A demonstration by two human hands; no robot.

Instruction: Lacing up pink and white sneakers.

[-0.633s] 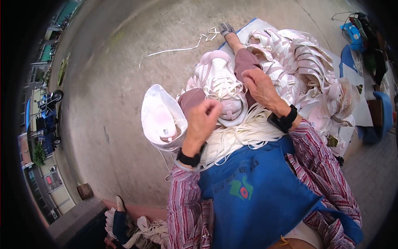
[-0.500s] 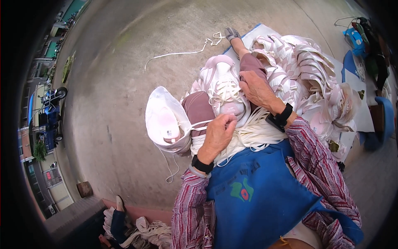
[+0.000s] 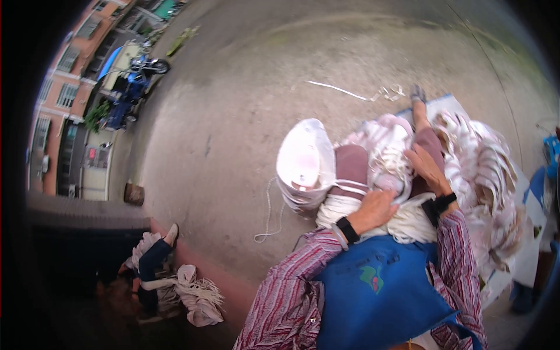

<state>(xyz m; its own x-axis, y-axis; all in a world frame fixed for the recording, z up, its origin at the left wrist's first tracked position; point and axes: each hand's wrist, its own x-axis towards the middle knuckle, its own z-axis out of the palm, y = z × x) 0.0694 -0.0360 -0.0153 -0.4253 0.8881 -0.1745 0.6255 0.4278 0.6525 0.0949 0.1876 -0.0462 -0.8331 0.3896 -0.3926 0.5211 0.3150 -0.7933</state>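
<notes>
A white and pale pink shoe upper [image 3: 382, 149] with white laces rests on my lap between my thighs, blurred. My left hand [image 3: 376, 211] is closed at its near end, fingers curled; what they hold, if anything, is hidden. By the upper's right side my right hand [image 3: 430, 170] is also closed, its fingertips against the edge, with their contents too blurred to make out. A thick bundle of white shoelaces [image 3: 413, 220] lies across my lap, over the blue apron [image 3: 367, 280]. Left of my leg stands a white pouch-like stack of shoe uppers [image 3: 303, 160].
At right, a large heap of white and pink shoe uppers [image 3: 481, 157] lies on a pale sheet [image 3: 446, 106]. A loose white lace [image 3: 341, 88] is on the concrete ahead. At lower left another person's leg [image 3: 150, 268] shows beside more uppers [image 3: 201, 297]. A blue motor tricycle [image 3: 125, 87] is far left.
The view has swung left, so my hands and lap appear farther right and more of the other person's place shows. Both hands stay close to the same shoe upper.
</notes>
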